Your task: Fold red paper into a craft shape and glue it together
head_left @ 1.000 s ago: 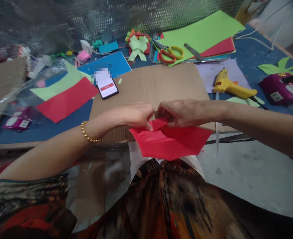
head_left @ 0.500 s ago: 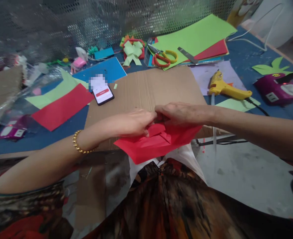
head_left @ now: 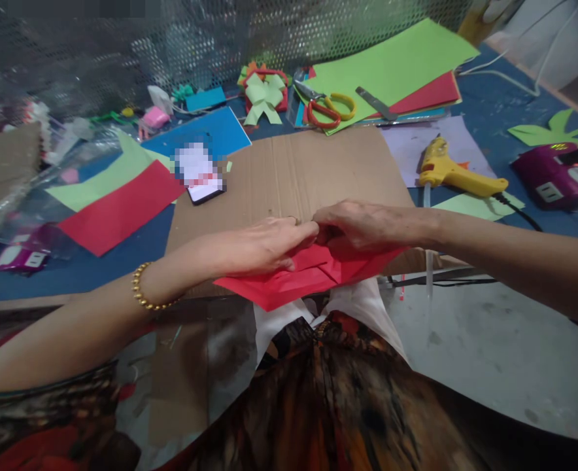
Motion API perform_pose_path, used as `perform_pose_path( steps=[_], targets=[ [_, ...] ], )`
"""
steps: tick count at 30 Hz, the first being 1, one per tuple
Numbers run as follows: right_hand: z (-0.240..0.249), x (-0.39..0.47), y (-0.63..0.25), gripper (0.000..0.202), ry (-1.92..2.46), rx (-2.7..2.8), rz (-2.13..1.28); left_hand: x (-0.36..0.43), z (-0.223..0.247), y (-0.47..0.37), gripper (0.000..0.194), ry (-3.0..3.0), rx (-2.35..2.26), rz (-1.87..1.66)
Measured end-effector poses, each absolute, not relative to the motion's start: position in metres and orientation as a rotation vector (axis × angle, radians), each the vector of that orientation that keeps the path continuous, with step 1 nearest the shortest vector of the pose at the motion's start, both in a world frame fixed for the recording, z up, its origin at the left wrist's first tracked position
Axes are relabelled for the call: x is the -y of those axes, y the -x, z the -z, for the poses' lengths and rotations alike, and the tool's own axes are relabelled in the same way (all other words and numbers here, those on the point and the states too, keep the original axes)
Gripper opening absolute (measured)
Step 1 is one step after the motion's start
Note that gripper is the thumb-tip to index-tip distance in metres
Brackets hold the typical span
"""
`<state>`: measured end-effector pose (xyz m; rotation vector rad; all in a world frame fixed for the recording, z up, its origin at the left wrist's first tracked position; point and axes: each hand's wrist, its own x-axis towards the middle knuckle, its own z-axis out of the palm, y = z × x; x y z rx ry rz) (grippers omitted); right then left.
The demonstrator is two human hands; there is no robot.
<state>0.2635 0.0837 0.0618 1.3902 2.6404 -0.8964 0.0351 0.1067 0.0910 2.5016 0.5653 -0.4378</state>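
Observation:
A sheet of red paper (head_left: 279, 288) with folds across it lies at the near edge of the cardboard (head_left: 318, 167), partly hanging over. My left hand (head_left: 272, 242) presses on its far left part, fingers closed on the paper's edge. From the other side my right hand (head_left: 355, 226) grips the same sheet, its curled fingers meeting the left fingertips in the middle. The far edge of the paper is hidden under both hands. A gold bead bracelet (head_left: 144, 288) circles the left wrist.
To the right lies a yellow glue gun (head_left: 458, 173) beside a purple power socket (head_left: 556, 173). Scissors (head_left: 325, 108) and a metal blade (head_left: 374, 103) rest on green sheets (head_left: 397, 62) at the back. A phone (head_left: 201, 176) and a red strip (head_left: 122, 209) are on the left.
Both hands keep hold of the red paper. Its near edge has risen slightly and looks flatter. The camera view has shifted a little.

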Motion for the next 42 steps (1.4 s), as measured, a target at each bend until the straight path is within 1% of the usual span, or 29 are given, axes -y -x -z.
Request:
perform_pose_path(
  steps=[9,14,15,20,24,27,32,34,37,42],
  targets=[
    [-0.063,-0.081,-0.265,0.018,-1.357,-2.646,0.986,-0.106,-0.087,-0.035,0.028,-2.522,-0.530,0.434],
    [-0.061,-0.087,-0.270,0.007,-1.310,-2.681,1.011,-0.105,-0.090,-0.038,0.025,-2.554,-0.532,0.472],
    [-0.061,-0.089,-0.271,0.007,-1.305,-2.681,1.016,-0.105,-0.090,-0.038,0.024,-2.561,-0.524,0.462],
    [-0.066,-0.096,-0.267,0.024,-1.315,-2.619,1.006,-0.106,-0.088,-0.034,0.017,-2.555,-0.514,0.423],
    [-0.071,-0.099,-0.255,0.023,-1.355,-2.572,0.905,-0.108,-0.085,-0.032,0.018,-2.497,-0.533,0.377],
    [-0.073,-0.098,-0.248,0.026,-1.401,-2.537,0.859,-0.108,-0.082,-0.030,0.020,-2.479,-0.542,0.350],
    [-0.078,-0.094,-0.243,0.019,-1.407,-2.542,0.931,-0.104,-0.082,-0.027,0.020,-2.485,-0.628,0.340],
    [-0.077,-0.095,-0.243,0.015,-1.390,-2.509,0.986,-0.102,-0.085,-0.028,0.019,-2.515,-0.694,0.372],
    [-0.072,-0.098,-0.245,0.016,-1.389,-2.490,1.034,-0.102,-0.087,-0.032,0.016,-2.555,-0.850,0.497],
    [-0.066,-0.100,-0.246,0.018,-1.406,-2.458,1.077,-0.111,-0.083,-0.040,0.022,-2.534,-0.982,0.628]
  ],
)
